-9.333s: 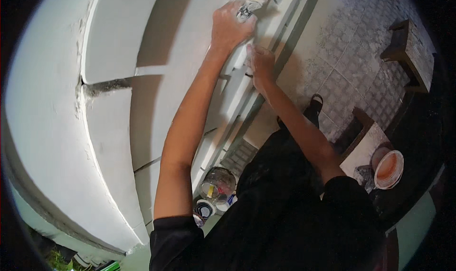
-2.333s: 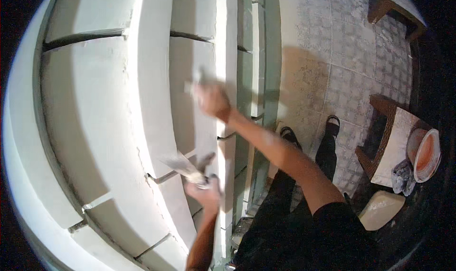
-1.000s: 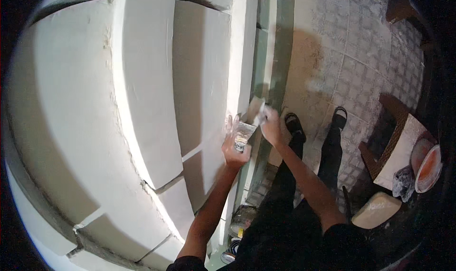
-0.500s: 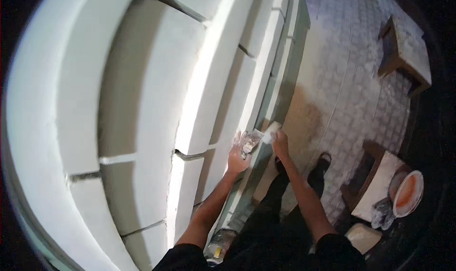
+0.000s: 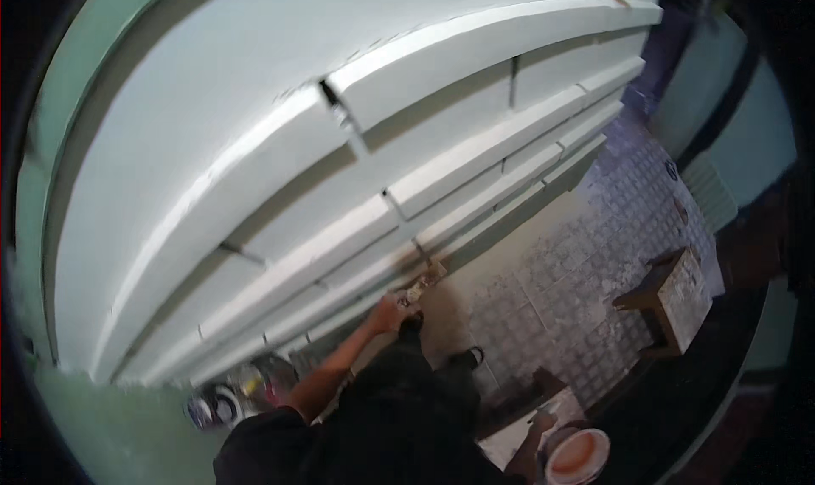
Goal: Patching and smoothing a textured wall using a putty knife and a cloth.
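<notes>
My left hand (image 5: pixel 389 313) grips a putty knife (image 5: pixel 423 283), its blade beside the lower ledges of the white stepped wall (image 5: pixel 475 35). My right hand (image 5: pixel 542 425) is down at the lower right, beside a white-rimmed bucket with orange inside (image 5: pixel 576 458), over the pale top of a stool (image 5: pixel 501 438). Its fingers are closed on a thin, small item that is too dim to make out. The wall's ledges have dark gaps across them.
Containers and tins (image 5: pixel 221 407) sit at the wall's foot, lower left. A second dusty stool (image 5: pixel 679 302) stands on the patterned tile floor (image 5: pixel 552 281) at right. Green wall surfaces (image 5: pixel 110 434) border the white work at left, and my legs are below me.
The view has swung round, so the wall now runs diagonally across the top. My right hand has left the wall and moved down to the stool and bucket; my left stays at the ledges.
</notes>
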### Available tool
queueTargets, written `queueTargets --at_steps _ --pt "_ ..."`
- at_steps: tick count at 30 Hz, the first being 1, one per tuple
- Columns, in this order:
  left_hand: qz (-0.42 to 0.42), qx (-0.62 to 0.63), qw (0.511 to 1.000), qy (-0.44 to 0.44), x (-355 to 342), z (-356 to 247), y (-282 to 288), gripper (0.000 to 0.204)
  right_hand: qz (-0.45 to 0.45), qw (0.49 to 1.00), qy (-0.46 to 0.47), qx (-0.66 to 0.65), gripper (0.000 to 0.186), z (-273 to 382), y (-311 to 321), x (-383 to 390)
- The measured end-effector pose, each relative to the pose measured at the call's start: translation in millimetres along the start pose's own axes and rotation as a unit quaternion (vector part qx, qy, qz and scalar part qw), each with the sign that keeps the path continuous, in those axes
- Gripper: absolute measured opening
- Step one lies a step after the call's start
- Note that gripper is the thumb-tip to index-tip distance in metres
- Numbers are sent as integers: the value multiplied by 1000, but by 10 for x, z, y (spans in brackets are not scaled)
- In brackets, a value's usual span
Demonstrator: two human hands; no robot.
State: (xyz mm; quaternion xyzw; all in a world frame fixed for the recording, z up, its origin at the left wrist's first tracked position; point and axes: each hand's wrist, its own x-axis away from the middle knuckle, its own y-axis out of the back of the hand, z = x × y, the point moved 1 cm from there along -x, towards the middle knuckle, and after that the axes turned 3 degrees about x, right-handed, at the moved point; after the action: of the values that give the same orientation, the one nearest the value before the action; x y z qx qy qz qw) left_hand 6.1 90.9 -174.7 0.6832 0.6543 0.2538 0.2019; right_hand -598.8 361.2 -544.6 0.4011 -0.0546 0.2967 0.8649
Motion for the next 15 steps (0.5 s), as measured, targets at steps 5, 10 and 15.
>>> queueTargets --at_steps 5,10,15 --pt "-62 -57 991 105 732 -634 383 32 277 611 274 689 27 623 738 211" --pt "-198 -193 960 -45 1032 -752 731 17 188 815 234 496 41 1105 -127 93" --pt "-474 -189 857 -69 1116 -1283 1669 18 209 953 156 155 45 3284 -1703 459"
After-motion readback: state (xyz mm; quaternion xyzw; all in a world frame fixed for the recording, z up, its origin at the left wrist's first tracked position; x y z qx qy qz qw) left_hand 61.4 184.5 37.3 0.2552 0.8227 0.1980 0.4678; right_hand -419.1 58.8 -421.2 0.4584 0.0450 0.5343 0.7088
